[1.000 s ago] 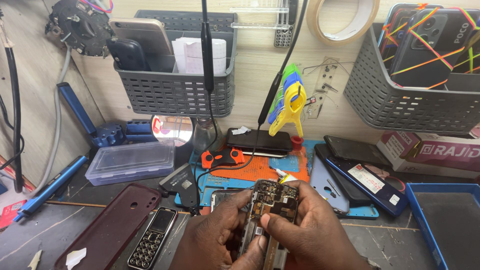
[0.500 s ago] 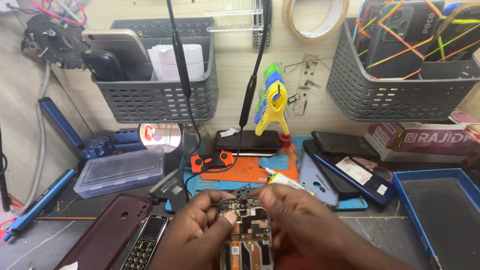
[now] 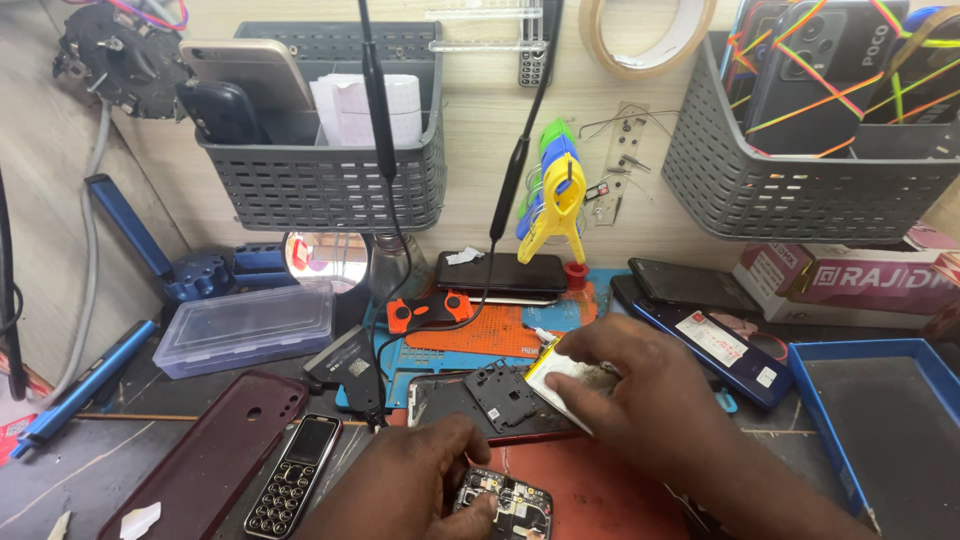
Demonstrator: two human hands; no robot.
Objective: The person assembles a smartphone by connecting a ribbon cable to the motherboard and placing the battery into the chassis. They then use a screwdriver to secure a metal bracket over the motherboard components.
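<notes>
Near the front edge of the desk [image 3: 90,470], just before the blue mat [image 3: 500,345], the left hand [image 3: 420,485] pinches a small bare circuit board [image 3: 505,498], fingers closed on its near edge. Right of that board, the right hand [image 3: 625,395] presses down on a flat white battery [image 3: 565,375], fingers together on its top. Between the hands, on the mat's near edge, lies an opened phone [image 3: 470,400] with a dark shield plate [image 3: 500,392] on it. The board looks light, stiff and fragile, so it is best held by its edges, clear of the components. The battery seems thin and slightly soft; it should not be bent or pricked.
</notes>
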